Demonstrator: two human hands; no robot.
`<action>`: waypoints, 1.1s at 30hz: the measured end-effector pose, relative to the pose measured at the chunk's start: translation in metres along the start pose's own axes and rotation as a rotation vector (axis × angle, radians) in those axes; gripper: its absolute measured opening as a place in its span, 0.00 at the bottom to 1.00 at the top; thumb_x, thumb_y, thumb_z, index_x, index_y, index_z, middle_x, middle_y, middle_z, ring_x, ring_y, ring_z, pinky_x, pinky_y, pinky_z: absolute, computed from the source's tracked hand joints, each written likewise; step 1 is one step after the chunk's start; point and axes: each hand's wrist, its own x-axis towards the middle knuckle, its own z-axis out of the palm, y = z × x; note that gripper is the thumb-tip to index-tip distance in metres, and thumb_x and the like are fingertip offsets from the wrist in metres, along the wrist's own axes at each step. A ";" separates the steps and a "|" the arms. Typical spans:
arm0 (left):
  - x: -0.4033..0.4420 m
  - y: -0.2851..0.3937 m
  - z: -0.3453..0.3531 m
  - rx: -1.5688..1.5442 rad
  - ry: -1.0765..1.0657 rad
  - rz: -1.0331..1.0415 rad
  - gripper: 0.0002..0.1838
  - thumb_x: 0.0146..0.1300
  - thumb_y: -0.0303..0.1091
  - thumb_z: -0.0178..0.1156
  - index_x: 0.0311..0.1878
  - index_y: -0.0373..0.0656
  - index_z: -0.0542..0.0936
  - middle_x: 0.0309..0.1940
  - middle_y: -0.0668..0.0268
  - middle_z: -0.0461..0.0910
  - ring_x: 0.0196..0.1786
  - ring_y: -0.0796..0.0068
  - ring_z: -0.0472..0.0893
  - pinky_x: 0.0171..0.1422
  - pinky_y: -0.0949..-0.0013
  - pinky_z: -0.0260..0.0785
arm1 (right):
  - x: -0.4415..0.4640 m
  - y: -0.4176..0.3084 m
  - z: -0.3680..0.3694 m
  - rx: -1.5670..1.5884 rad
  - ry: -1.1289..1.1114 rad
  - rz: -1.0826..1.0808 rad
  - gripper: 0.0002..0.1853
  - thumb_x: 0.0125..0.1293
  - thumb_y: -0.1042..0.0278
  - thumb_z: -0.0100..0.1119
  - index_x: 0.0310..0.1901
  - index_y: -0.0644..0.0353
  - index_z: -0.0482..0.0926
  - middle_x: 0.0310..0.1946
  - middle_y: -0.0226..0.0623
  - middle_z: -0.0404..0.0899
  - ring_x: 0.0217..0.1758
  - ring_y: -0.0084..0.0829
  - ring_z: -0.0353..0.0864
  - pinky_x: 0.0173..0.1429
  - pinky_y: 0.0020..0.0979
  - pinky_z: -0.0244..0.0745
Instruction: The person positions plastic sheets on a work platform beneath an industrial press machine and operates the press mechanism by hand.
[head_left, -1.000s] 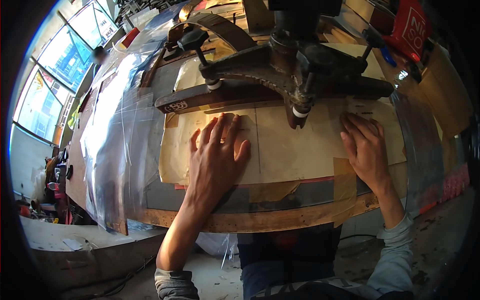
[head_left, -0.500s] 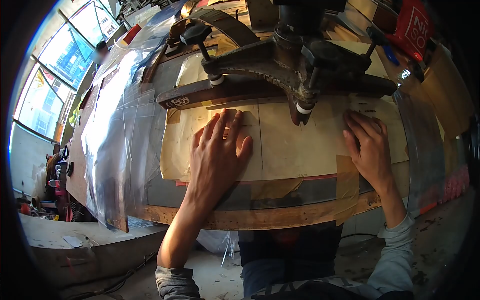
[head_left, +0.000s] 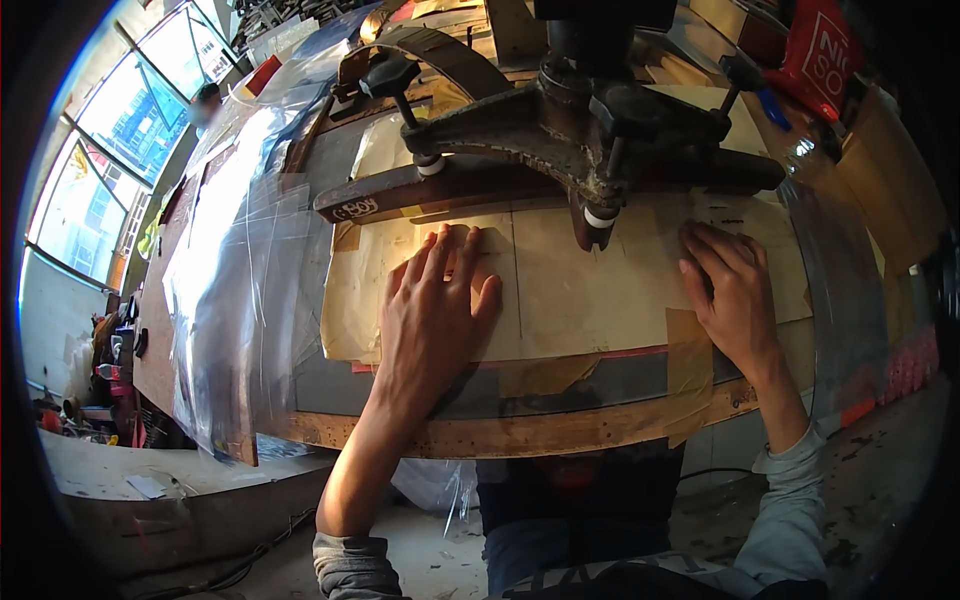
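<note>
A cream-coloured sheet [head_left: 570, 290] with a dark line down its middle lies on the worktable. My left hand [head_left: 435, 300] rests on the sheet's left part, fingers stretched out and pointing away from me. On the right part of the same sheet lies my right hand [head_left: 730, 285], also with fingers extended and holding nothing. Just beyond the fingertips of both hands, a long dark bar [head_left: 500, 190] spans the sheet. Above that bar stands a heavy black metal frame [head_left: 570, 125] with knobbed screws, one white-collared foot hanging between my hands.
Clear plastic sheeting [head_left: 230, 290] drapes over the table's left side. A wooden edge [head_left: 560, 437] runs along the front. Brown tape [head_left: 690, 370] crosses the front right. A red bag [head_left: 815, 60] and cardboard [head_left: 885, 185] are at the right. Another person [head_left: 205, 105] is far left.
Both hands stay flat on the sheet with almost no movement. The view has shifted very slightly, and more of the person at the far left shows.
</note>
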 end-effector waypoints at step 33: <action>0.001 -0.001 0.000 -0.029 0.020 0.022 0.24 0.62 0.40 0.60 0.60 0.40 0.76 0.59 0.48 0.75 0.59 0.50 0.78 0.64 0.56 0.67 | -0.001 0.000 0.001 0.024 0.022 0.000 0.16 0.64 0.66 0.60 0.51 0.64 0.80 0.51 0.39 0.80 0.55 0.36 0.78 0.62 0.40 0.66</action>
